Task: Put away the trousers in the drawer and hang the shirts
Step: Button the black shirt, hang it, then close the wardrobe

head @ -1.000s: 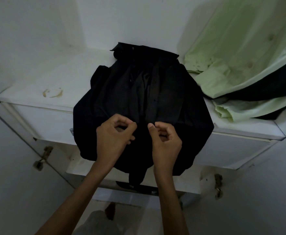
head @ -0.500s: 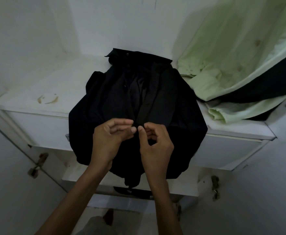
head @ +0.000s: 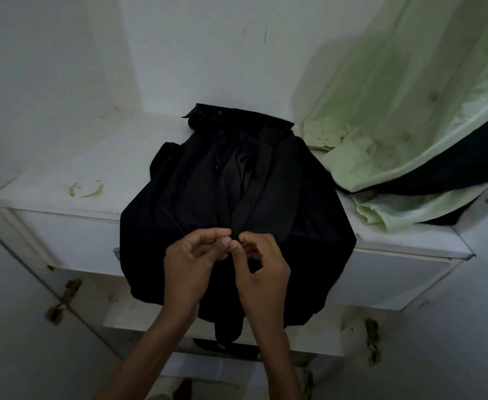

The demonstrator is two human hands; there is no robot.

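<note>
White shelf (head: 63, 180) – black shirt (head: 237, 183) crumpled, collar rearward, hem overhanging.

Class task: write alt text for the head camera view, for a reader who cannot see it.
The left hand and right hand pinch the front strip of a black shirt lying on a white shelf, its lower part hanging over the front edge. A pale green shirt drapes onto the shelf at its right.

Green shirt (head: 381, 90) past the top and right edges of view.
</note>
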